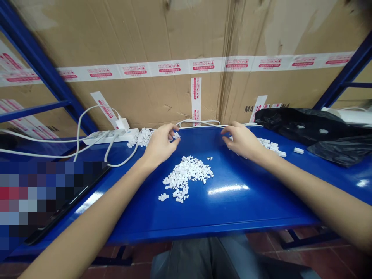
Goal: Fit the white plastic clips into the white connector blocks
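My left hand [161, 144] is over the far left part of the blue table, with thumb and fingers curled round a small white plastic piece [176, 135]. Beside its wrist lies a heap of similar white pieces [143, 138]. My right hand [241, 140] hovers at the far right of centre, fingers bent and a gap between thumb and forefinger; I see nothing held there. Partly behind it is a group of white blocks [271, 146]. Between my forearms spreads a loose pile of tiny white plastic parts [188, 170], with a knobbly piece [163, 197] at its near left.
A white power strip [112, 136] with plugs and looping cables stands at the back left. A dark-edged device [69, 205], its screen blurred out, lies at the left. Black plastic bags [293, 126] and a single white block [298, 150] are at the right. Taped cardboard [162, 35] rises behind.
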Available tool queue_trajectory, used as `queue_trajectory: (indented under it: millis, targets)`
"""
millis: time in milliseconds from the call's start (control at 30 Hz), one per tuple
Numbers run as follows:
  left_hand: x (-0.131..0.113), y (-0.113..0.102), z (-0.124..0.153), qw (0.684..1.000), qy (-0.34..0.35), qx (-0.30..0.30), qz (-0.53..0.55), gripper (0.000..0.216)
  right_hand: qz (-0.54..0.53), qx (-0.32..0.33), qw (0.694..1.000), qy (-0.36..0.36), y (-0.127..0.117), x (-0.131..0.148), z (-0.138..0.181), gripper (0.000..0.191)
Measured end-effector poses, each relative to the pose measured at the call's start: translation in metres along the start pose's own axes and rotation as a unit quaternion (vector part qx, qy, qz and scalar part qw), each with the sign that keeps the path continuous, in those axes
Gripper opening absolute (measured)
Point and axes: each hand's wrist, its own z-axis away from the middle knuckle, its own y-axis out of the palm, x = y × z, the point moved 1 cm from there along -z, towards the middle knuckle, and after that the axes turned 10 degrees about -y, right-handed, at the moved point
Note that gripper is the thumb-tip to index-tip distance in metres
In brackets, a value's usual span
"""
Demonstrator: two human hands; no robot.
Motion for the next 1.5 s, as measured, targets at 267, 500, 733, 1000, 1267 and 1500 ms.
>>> queue_trajectory:
  millis: [267, 500, 733, 1000, 1267, 1500]
  targets:
    - [0.03, -0.016, -0.007, 0.961, -0.068, -0.02, -0.267, 0.028, 0.063, 0.104, 0.988, 0.095, -0.01, -0.015, 0.0, 0.034]
    - [0.021, -0.012, -0.005, 0.97, -0.034, -0.036, -0.239, 0.026, 0.046, 0.136, 0.986, 0.085, -0.012, -0.008, 0.0, 0.021]
    - [-0.017, 0.017, 0.011, 0.983, 0.084, 0.163, 0.029, 0.025, -0.156, 0.084, 0.984, -0.002, -0.012, 0.017, -0.001, 0.022]
    - [-0.046, 0.029, 0.029, 0.97, 0.056, 0.234, 0.043, 0.029, -0.258, 0.082, 0.962, -0.029, 0.001, 0.038, 0.0, 0.028]
    - [-0.055, 0.042, 0.029, 0.976, -0.01, 0.214, 0.029, 0.011, -0.26, 0.105, 0.96, -0.024, 0.001, 0.04, -0.003, 0.026]
    - [-0.052, 0.033, 0.028, 0.984, -0.003, 0.174, 0.036, 0.011, -0.323, 0.08, 0.943, 0.027, 0.008, 0.037, -0.001, 0.019]
